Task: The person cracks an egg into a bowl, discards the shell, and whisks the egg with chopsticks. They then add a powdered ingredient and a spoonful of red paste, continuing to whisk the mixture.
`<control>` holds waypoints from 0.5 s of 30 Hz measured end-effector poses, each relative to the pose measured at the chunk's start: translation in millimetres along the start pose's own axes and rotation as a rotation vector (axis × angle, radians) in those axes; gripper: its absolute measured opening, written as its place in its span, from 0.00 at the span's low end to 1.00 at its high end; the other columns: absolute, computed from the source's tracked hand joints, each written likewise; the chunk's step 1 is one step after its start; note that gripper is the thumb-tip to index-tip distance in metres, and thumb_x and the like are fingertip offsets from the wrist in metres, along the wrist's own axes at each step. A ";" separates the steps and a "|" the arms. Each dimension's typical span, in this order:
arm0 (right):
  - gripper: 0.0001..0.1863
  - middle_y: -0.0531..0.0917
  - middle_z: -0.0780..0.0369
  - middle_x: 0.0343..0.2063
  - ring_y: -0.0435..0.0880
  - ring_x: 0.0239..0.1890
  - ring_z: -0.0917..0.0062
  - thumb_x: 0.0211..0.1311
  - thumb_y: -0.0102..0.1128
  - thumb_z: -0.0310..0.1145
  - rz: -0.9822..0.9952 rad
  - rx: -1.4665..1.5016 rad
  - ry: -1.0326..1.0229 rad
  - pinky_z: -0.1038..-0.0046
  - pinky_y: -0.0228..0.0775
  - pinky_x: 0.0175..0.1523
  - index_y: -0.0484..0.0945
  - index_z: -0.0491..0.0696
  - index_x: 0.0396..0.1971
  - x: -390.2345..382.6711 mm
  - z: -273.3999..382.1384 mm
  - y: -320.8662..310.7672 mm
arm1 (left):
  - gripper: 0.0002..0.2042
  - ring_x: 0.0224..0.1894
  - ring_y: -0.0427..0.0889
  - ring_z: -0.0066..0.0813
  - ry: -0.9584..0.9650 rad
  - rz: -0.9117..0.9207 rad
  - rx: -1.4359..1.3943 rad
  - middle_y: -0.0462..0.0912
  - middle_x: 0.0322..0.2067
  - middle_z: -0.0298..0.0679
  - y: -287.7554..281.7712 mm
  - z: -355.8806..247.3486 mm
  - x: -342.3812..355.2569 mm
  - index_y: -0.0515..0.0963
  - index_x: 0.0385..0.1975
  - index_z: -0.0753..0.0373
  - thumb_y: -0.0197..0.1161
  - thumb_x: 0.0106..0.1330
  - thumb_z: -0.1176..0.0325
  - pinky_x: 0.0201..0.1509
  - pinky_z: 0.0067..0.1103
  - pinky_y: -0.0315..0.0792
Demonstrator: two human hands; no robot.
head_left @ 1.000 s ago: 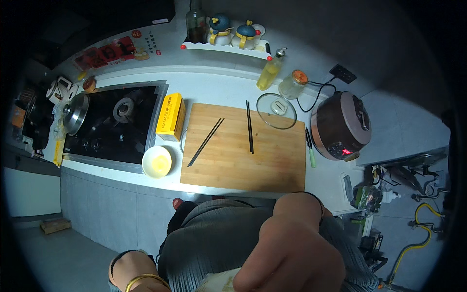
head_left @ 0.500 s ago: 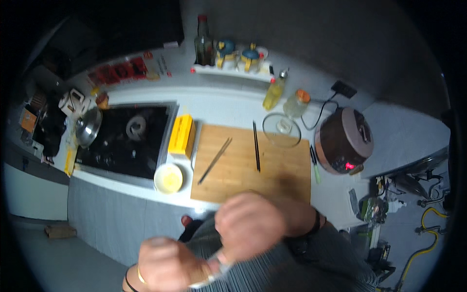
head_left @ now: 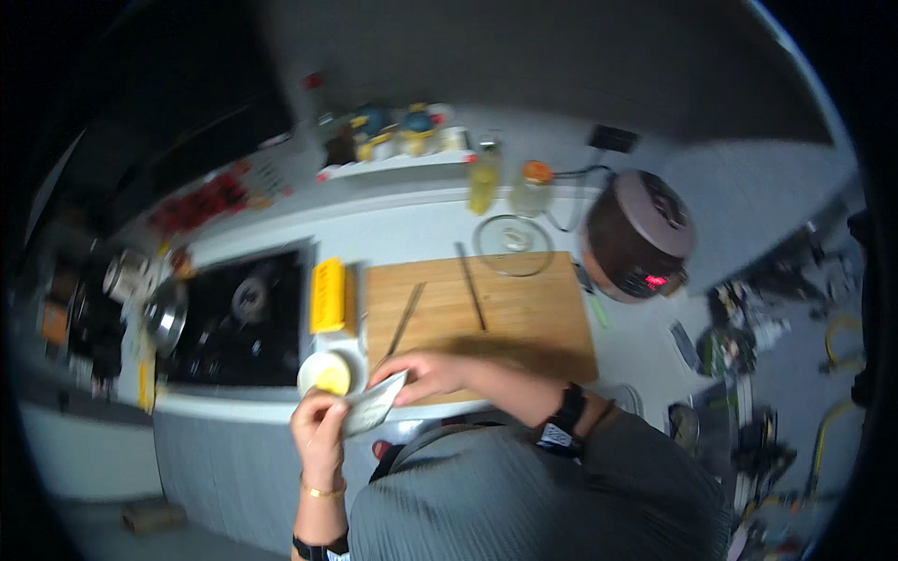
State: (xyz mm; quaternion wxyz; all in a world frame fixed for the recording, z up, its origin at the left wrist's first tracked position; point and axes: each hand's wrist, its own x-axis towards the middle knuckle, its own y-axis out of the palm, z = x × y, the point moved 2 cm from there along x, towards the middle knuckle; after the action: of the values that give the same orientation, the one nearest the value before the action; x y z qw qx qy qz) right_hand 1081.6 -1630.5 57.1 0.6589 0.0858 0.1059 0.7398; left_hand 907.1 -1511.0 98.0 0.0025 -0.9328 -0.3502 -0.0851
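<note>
A small white packet [head_left: 369, 411] is stretched between my two hands at the counter's front edge. My left hand [head_left: 318, 425] pinches its left end, fingers closed. At its upper right end my right hand [head_left: 421, 376] grips it with thumb and fingers. Just beyond my left hand stands a white bowl [head_left: 311, 363] with yellow contents, partly covered by that hand and the packet. My right forearm crosses the near edge of a wooden cutting board [head_left: 528, 313]. Two dark chopsticks [head_left: 472, 288] lie apart on the board.
A yellow box [head_left: 329, 297] stands between the board and the black stove [head_left: 224, 327]. Behind the board are a glass lid [head_left: 514, 248], an oil bottle [head_left: 483, 178] and a jar [head_left: 531, 192]. A brown rice cooker [head_left: 638, 236] stands to the right.
My hands have moved forward and up from near my body, reaching beside the bowl with the packet. The view has shifted, and the packet now shows more clearly.
</note>
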 end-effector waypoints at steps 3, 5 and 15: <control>0.30 0.77 0.62 0.48 0.74 0.49 0.78 0.50 0.64 0.27 0.046 0.237 -0.026 0.73 0.67 0.54 0.68 0.42 0.55 -7.1 -26.1 10.7 | 0.05 0.31 0.70 0.21 -0.014 0.051 -0.249 0.73 0.28 0.34 7.7 14.0 -3.3 0.73 0.25 0.64 0.64 0.57 0.73 0.38 0.17 0.64; 0.32 0.77 0.61 0.49 0.73 0.51 0.75 0.47 0.67 0.32 0.069 0.224 -0.025 0.73 0.63 0.58 0.68 0.41 0.55 -7.7 -41.5 17.9 | 0.08 0.32 0.71 0.21 -0.075 0.046 -0.360 0.73 0.29 0.33 12.5 21.6 -8.6 0.73 0.28 0.63 0.66 0.57 0.70 0.41 0.18 0.65; 0.27 0.79 0.63 0.37 0.77 0.38 0.80 0.45 0.69 0.36 -0.084 0.528 -0.115 0.78 0.70 0.39 0.73 0.41 0.45 -2.7 -74.0 24.0 | 0.06 0.37 0.74 0.21 -0.200 0.125 -0.432 0.76 0.34 0.32 22.3 40.0 -3.4 0.73 0.33 0.60 0.63 0.61 0.71 0.48 0.20 0.68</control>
State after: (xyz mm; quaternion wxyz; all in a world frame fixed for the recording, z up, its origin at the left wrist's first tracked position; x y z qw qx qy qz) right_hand 1039.3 -1639.1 -7.7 0.6485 0.2922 0.2610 0.6526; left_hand 925.5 -1527.4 59.3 -0.2264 -0.9353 -0.2640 -0.0649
